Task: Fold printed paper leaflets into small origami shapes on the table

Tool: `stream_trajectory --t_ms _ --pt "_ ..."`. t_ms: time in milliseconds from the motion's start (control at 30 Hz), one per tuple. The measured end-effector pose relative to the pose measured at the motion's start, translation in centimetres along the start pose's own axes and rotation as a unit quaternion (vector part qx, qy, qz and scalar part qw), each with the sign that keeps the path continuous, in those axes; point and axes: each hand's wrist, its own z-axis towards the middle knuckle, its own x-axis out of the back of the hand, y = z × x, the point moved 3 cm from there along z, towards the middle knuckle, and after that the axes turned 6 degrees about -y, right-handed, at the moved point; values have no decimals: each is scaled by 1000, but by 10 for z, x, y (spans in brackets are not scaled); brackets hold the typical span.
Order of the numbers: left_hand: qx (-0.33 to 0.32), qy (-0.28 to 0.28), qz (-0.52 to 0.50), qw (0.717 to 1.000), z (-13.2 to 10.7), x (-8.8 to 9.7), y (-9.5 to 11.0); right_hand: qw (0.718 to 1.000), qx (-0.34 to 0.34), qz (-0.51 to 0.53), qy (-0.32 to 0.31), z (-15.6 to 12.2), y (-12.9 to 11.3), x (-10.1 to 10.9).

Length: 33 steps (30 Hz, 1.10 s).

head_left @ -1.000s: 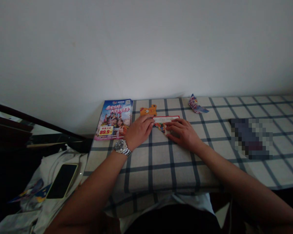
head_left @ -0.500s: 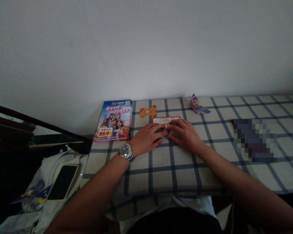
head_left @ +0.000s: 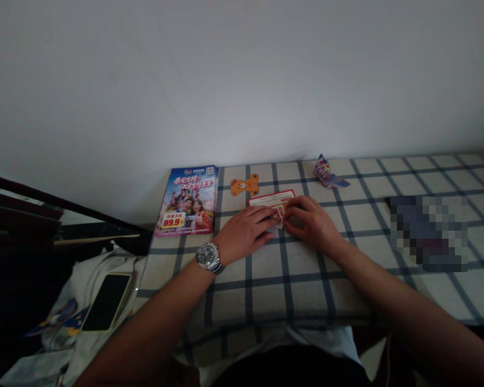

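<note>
A white paper card with a red border (head_left: 271,198) lies on the checked tablecloth, its near part under my fingers. Its lower portion, printed in red and yellow, is partly covered, and a pale corner sticks out between my hands. My left hand (head_left: 246,231), with a metal watch (head_left: 210,258) on the wrist, rests its stretched fingers flat on the card, the thumb apart. My right hand (head_left: 312,223) pinches the card's right edge between thumb and forefinger. Just behind the card is a flat bear cutout (head_left: 245,185).
A stack of colourful flyers (head_left: 189,201) lies to the left. Behind my right hand is a crumpled wrapper (head_left: 328,174). A blurred dark item (head_left: 425,231) lies at right on the tablecloth (head_left: 266,290). Below the table's left edge, a phone (head_left: 107,301) rests on white bags.
The card has tilted slightly and shifted a little to the left. My right fingers have drawn together at its edge, and more of the red and yellow print shows.
</note>
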Motion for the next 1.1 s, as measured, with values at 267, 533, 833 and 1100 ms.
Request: stream_trajectory --t_ms 267,533,833,1100 --pt "-2 0 -24 1000 0 -1 3 1000 1 -18 1 1 -3 -1" --pt "-20 -6 -17 1000 -1 1 3 1000 -22 1 11 2 -1 -2" --pt "-20 0 -22 1000 1 1 4 997 -63 -34 41 2 7 2" --pt "-18 1 -19 1000 2 -1 5 995 -82 -52 38 3 14 6"
